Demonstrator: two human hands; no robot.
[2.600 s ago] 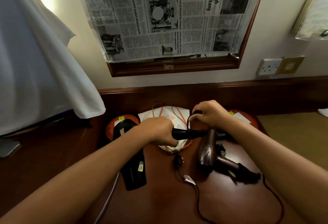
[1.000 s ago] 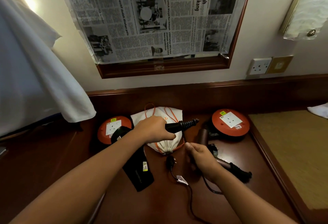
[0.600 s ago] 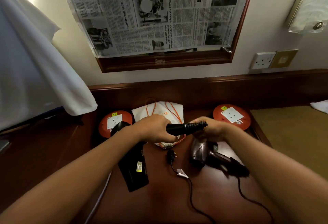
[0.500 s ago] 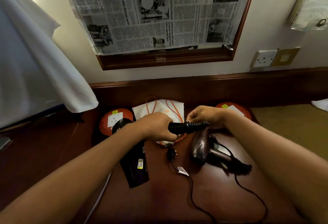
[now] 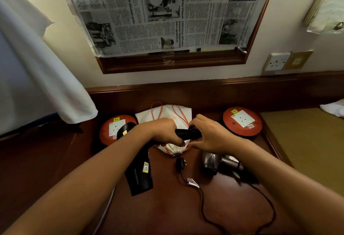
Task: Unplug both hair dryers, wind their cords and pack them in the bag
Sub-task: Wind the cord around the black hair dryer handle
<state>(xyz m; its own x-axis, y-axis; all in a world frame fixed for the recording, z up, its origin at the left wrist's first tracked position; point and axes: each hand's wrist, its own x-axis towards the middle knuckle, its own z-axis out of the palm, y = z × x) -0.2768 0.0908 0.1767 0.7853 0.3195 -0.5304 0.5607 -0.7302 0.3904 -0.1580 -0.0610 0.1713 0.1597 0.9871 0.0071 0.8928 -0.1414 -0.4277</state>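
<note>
My left hand (image 5: 163, 132) grips the handle of the black hair dryer (image 5: 140, 176), whose barrel hangs down to the left over the table. My right hand (image 5: 208, 136) is closed at the handle's ribbed end (image 5: 188, 134), where the cord comes out; the cord there is hidden under my fingers. The bronze hair dryer (image 5: 211, 162) lies on the table below my right wrist. A black plug (image 5: 181, 164) lies loose, and its cord (image 5: 202, 203) loops toward the front edge. The white drawstring bag (image 5: 167, 114) with orange strings lies behind both hands.
Two red round socket reels stand on the wooden table (image 5: 167, 212), one at the left (image 5: 111, 128) and one at the right (image 5: 242, 121). A wall socket (image 5: 277, 61) is up right. A newspaper-covered frame (image 5: 167, 21) hangs above, and white cloth (image 5: 37, 67) hangs at the left.
My right hand went down to the table for cord, came back up to the handle's end and now closes over it. My left hand has held the handle steady throughout.
</note>
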